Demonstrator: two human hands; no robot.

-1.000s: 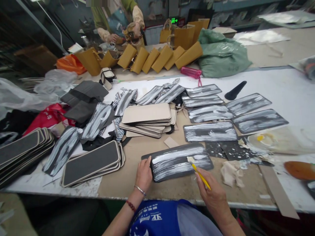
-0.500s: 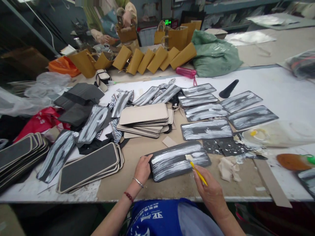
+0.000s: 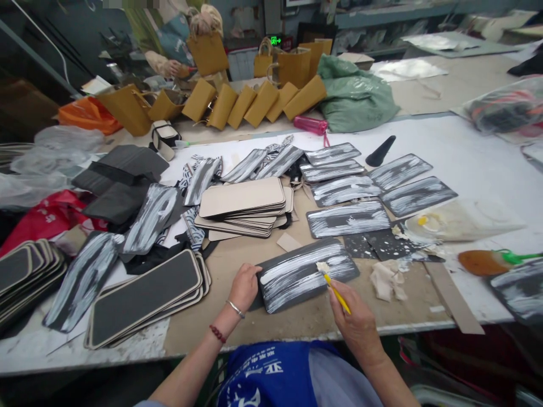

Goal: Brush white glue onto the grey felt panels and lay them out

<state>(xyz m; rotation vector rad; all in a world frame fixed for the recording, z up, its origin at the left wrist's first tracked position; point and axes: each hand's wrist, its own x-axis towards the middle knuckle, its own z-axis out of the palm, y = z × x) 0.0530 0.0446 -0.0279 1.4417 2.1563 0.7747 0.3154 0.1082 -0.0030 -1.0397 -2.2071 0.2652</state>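
My right hand (image 3: 354, 316) is closed round a yellow-handled brush (image 3: 337, 294), its pale bristles touching a dark rounded panel (image 3: 297, 297). White streaks of what looks like glue run lengthwise over this panel. At its left end, my left hand (image 3: 246, 285) pinches the edge between thumb and fingers. A stack of beige rounded panels (image 3: 241, 198) lies just beyond, and another stack with dark faces and beige rims (image 3: 144, 299) is to the left. More white-streaked panels (image 3: 348, 219) are spread out behind and to the right.
A crumpled beige cloth (image 3: 388, 280) and a flat strip (image 3: 453, 297) lie at right, near an orange-brown bottle (image 3: 483, 263). Mustard-coloured bags (image 3: 261, 104) line the back beside a green sack (image 3: 354, 93). Across the table a co-worker's hands (image 3: 169, 68) are among the bags.
The view has shifted a little, so most things sit further left. The brush tip stays on the panel, near its middle right. Across the table, the co-worker has lifted or turned a mustard bag.
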